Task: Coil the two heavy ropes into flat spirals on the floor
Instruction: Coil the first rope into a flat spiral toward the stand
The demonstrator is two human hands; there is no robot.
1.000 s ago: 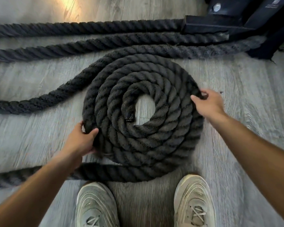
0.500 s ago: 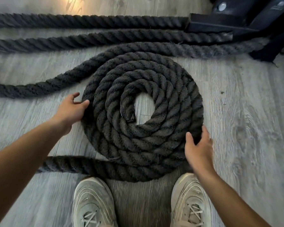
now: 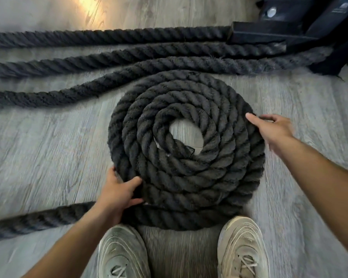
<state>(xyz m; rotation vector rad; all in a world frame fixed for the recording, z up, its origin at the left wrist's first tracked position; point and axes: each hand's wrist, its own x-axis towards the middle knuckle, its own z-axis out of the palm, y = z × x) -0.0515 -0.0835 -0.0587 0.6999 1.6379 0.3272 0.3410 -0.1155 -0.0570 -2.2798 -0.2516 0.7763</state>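
Head view looks down on 1 flat coil (image 3: 186, 149) of dark rope at the middle of the grey plank floor (image 3: 38, 153), about 5 turns round a bare centre where the taped rope end (image 3: 184, 149) lies. From the coil's 6 o'clock edge a free length (image 3: 34, 220) runs off toward 9 o'clock. At 12 o'clock, 3 straight runs (image 3: 109, 57) of rope cross the floor to a black frame (image 3: 289, 27) at 1 o'clock; its small white label is too blurred to read. 2 hands work the coil: the left hand (image 3: 119, 192) grips the outer turn at 7 o'clock, thumb on top; the right hand (image 3: 273, 129) touches the rim at 3 o'clock, fingers loosely spread, holding nothing. 2 pale laced shoes (image 3: 242, 247) stand at 6 o'clock, just beside the coil.
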